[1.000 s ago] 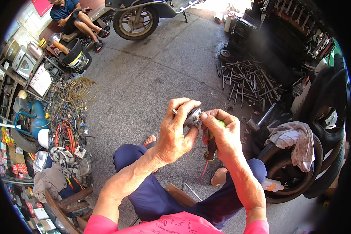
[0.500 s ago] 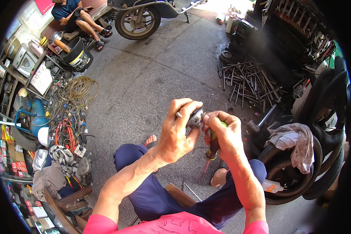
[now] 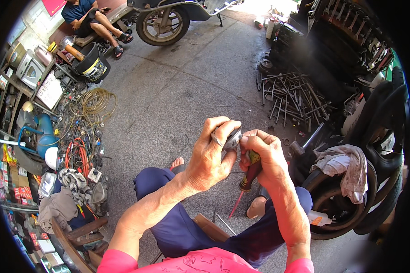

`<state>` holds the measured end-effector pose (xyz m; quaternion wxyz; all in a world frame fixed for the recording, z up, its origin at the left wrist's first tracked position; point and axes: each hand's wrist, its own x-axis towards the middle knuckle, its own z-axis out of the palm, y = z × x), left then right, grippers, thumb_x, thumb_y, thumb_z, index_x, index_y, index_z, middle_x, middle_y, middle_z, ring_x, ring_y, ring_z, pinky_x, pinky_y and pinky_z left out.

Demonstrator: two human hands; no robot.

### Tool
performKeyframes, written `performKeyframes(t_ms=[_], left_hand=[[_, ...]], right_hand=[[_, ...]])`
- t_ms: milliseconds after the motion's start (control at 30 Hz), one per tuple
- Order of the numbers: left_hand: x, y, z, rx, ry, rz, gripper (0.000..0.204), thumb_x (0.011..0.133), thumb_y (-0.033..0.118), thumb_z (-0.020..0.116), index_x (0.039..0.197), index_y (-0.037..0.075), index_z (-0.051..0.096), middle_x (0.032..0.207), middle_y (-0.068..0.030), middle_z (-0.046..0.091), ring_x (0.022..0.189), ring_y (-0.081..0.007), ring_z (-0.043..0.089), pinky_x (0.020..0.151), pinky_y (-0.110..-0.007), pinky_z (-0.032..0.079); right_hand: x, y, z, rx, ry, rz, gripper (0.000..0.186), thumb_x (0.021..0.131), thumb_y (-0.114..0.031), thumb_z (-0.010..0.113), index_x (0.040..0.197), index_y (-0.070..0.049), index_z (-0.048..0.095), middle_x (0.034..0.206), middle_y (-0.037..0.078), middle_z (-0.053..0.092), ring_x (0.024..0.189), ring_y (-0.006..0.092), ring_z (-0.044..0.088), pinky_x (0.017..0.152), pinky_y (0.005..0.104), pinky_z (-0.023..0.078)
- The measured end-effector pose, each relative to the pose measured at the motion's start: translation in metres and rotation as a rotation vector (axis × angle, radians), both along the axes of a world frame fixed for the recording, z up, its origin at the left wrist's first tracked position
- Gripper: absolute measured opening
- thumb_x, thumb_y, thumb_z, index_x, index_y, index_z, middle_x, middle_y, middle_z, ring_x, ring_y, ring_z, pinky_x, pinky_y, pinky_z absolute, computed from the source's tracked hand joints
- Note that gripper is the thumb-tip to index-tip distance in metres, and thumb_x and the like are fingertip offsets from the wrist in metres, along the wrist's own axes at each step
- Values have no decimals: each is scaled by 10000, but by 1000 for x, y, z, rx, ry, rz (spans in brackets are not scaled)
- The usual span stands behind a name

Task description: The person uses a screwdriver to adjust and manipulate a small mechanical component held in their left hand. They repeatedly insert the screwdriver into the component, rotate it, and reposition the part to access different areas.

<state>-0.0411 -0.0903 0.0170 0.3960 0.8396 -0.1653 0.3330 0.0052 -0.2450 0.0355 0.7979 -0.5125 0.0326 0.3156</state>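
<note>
Screwdriver (image 3: 251, 175) aimed away from metal part (image 3: 233, 139)

Right hand (image 3: 268, 157) sat at left hand's (image 3: 208, 159) three o'clock. Its grip held the screwdriver, shaft (image 3: 236, 204) toward seven o'clock; the left grip clasped the part at its two o'clock, beside right fingertips (image 3: 245, 140).

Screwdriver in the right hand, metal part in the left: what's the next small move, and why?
I'd probably steady the metal part in the left hand and let the right hand work its edge with thumb and fingertip: they are right at that edge, while the screwdriver, tucked in the same hand, points its shaft down, away from the part.
</note>
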Motion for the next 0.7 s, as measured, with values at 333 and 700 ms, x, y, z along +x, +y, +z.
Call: performKeyframes(t_ms=[333,700], left_hand=[[-1,-1,-2,-8,21,-3,622,660,-144,632,1251,9,517,1156,-170,495,999,-329,588,806,-379,533],[-1,-1,1,-46,52,-1,603,667,-123,638,1241,13,513,1150,-167,487,1007,-327,580,817,-381,524]], right_hand=[[-2,3,-1,-73,-87,-35,163,839,-141,677,876,9,626,693,60,604,499,125,554,459,264,442],[-3,5,-2,-71,-133,-64,129,831,-101,652,882,16,630,686,57,611,496,113,549,456,257,443]])
